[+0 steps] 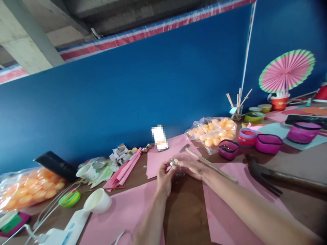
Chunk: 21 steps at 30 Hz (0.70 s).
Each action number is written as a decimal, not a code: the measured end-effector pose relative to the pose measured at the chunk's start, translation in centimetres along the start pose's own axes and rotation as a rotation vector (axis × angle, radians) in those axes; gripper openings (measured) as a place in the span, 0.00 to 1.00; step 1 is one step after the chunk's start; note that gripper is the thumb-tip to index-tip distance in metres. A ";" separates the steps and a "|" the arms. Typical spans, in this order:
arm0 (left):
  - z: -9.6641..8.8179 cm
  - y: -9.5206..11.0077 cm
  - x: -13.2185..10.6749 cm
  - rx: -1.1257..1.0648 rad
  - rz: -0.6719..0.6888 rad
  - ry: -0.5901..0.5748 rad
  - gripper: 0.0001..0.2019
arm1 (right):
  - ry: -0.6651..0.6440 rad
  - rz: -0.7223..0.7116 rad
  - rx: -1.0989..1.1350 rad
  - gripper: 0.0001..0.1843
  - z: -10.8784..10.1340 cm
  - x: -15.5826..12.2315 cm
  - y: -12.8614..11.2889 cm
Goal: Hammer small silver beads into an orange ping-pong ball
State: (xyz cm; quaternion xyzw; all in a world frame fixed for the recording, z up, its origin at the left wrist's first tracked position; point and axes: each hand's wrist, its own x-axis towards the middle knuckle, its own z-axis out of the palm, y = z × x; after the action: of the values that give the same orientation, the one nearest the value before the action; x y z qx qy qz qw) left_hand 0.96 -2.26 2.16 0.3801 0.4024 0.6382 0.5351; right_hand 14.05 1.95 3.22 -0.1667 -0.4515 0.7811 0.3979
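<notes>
Over the middle of the brown table, both my hands meet at a small shiny silver ball (174, 162), perhaps a bell. My left hand (165, 178) pinches it from the left between thumb and fingers. From the right, the fingertips of my right hand (192, 167) close on the same ball. A little glinting thing (180, 174) shows just below the fingers, too small to make out. Close beyond lie similar shiny balls (146, 147). To the right of my hands a small hammer (204, 160) with a wooden handle lies partly across pink paper (227, 204).
A claw hammer (265, 175) lies at the right, beside magenta containers (268, 143). Bags of orange balls (213, 132) stand by the blue partition (153, 85). At the left are a white cup (97, 201), a power strip (68, 229) with cables and folded pink strips (125, 172). A phone (160, 137) leans behind.
</notes>
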 end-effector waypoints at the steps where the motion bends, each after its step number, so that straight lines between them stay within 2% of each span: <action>1: 0.1 0.0 0.0 -0.002 0.000 0.004 0.18 | 0.001 0.001 0.001 0.17 -0.1 0.0 0.0; 12: -0.8 -0.6 0.3 0.072 0.015 -0.022 0.20 | 0.018 0.007 0.002 0.19 0.2 0.0 -0.1; 21: -0.9 -0.7 0.2 0.107 0.021 -0.046 0.21 | 0.029 0.004 0.018 0.16 0.4 -0.1 0.0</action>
State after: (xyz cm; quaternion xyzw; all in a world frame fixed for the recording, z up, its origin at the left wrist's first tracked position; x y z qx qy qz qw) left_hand 0.35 -2.06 1.22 0.4270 0.4194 0.6126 0.5163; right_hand 13.86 1.65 3.43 -0.1752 -0.4385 0.7833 0.4043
